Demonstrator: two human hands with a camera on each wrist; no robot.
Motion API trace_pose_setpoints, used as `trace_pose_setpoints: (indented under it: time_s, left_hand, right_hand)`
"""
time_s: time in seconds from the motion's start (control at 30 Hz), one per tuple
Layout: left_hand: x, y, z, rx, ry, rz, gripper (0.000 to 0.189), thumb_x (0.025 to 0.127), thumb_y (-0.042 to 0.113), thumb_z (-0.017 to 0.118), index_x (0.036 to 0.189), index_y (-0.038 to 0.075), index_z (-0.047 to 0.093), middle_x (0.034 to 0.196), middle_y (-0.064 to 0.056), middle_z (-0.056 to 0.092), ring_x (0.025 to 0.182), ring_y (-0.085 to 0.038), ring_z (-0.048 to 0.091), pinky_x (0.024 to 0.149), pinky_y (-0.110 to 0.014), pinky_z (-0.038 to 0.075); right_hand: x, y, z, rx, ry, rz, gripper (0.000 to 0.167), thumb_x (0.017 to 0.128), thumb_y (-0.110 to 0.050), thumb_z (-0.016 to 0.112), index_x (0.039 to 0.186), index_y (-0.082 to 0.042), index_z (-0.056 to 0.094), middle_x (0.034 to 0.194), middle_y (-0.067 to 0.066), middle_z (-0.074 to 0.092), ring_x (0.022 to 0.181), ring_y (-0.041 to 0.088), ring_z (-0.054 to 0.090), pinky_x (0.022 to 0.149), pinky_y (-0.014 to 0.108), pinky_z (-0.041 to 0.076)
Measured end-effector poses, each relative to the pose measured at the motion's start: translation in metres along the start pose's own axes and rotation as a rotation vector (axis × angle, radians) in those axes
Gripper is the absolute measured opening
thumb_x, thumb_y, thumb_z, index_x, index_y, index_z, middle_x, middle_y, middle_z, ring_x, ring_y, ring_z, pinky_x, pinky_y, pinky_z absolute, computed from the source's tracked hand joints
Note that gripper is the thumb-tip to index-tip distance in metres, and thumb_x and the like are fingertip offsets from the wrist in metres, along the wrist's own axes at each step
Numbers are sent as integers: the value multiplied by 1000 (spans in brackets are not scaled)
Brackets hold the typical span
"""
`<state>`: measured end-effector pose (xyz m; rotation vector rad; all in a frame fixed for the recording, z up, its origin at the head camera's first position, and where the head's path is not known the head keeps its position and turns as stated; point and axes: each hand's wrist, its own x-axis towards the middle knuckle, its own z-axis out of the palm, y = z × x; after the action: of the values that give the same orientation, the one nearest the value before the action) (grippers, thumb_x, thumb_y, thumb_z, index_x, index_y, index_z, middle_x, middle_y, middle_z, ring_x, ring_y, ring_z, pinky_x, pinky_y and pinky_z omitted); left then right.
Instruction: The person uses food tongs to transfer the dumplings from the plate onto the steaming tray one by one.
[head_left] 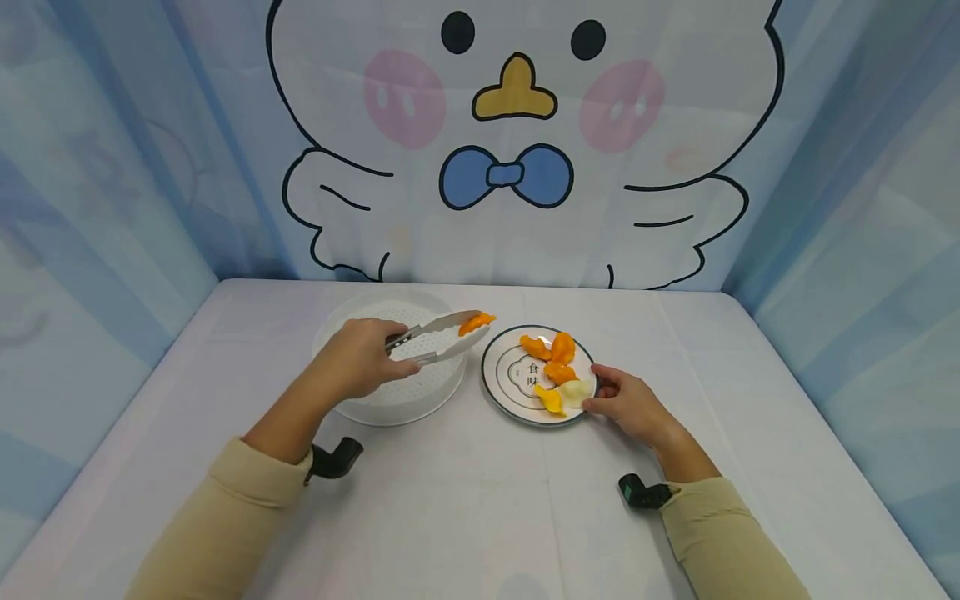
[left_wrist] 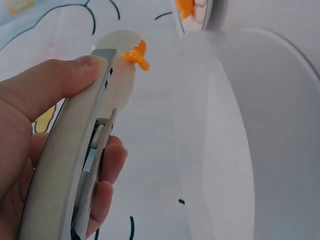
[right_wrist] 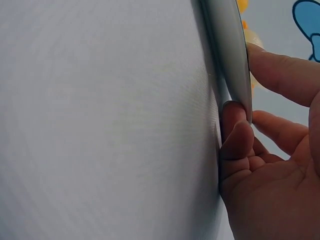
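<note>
My left hand (head_left: pixel 367 360) holds metal tongs (left_wrist: pixel 60 160), thumb on one arm and fingers round the other. A small curved orange piece (head_left: pixel 477 322) sits between their pale tips, over the gap between a white basin (head_left: pixel 405 412) and a round plate (head_left: pixel 504 367). My right hand (head_left: pixel 628 404) pinches the right rim of that plate. In the right wrist view its thumb is on the upper side and fingertips (right_wrist: pixel 239 140) tuck under the edge. On the plate lie several orange pieces (head_left: pixel 562 347), a yellow piece (head_left: pixel 551 400) and a pale yellow one (head_left: pixel 576 392).
The basin, with a dotted inner surface, stands left of the plate on a white-covered table (head_left: pixel 480 517). Behind the table hangs a curtain (head_left: pixel 502 242) with a cartoon animal, and blue curtains (head_left: pixel 90 250) hang at both sides. A black wrist camera (head_left: pixel 337 458) protrudes at the left cuff.
</note>
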<state>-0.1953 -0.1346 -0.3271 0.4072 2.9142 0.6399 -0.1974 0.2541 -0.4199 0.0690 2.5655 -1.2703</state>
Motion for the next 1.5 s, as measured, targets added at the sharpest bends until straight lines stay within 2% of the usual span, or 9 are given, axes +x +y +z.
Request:
trace_pose_setpoints:
  time_s: [0.13, 0.5, 0.67, 1.03, 1.5]
  left_hand:
    - [-2, -9, -6, -12, 3, -39, 66, 88, 33, 78, 141, 0, 55, 118, -15, 67, 87, -23, 57, 73, -36, 50]
    - [-6, -25, -11, -22, 10, -99, 66, 89, 30, 77, 140, -5, 54, 120, -18, 65, 92, -26, 58, 76, -39, 51]
    - [-5, -33, -11, -20, 12, -111, 66, 89, 30, 76, 140, -6, 53, 120, -19, 65, 91, -26, 58, 74, -39, 51]
    - [2, -47, -2, -7, -21, -159, 68, 90, 32, 76, 140, -7, 52, 130, -24, 60, 98, -29, 57, 82, -44, 51]
    - [9, -46, 9, -11, -76, -191, 69, 89, 33, 77, 141, -5, 53, 130, -21, 61, 94, -28, 56, 80, -40, 51]
  right_hand:
    - [0, 0, 0, -2, 1, 4, 76, 89, -15, 75, 152, 1, 37, 108, 12, 51, 98, 25, 45, 73, 28, 41]
    - [0, -1, 1, 1, 2, 13, 77, 88, -15, 75, 152, 1, 36, 110, 12, 51, 99, 25, 46, 74, 29, 41]
    - [0, -1, 0, 4, 2, 9, 77, 89, -15, 75, 153, 1, 36, 108, 12, 51, 98, 25, 46, 73, 29, 41]
    - [0, 1, 1, 10, 4, -3, 76, 89, -15, 75, 152, 2, 37, 108, 12, 51, 98, 25, 46, 73, 27, 41]
    - [0, 2, 1, 17, 2, -3, 76, 89, -15, 75, 153, 1, 36, 107, 11, 51, 97, 24, 46, 72, 27, 41]
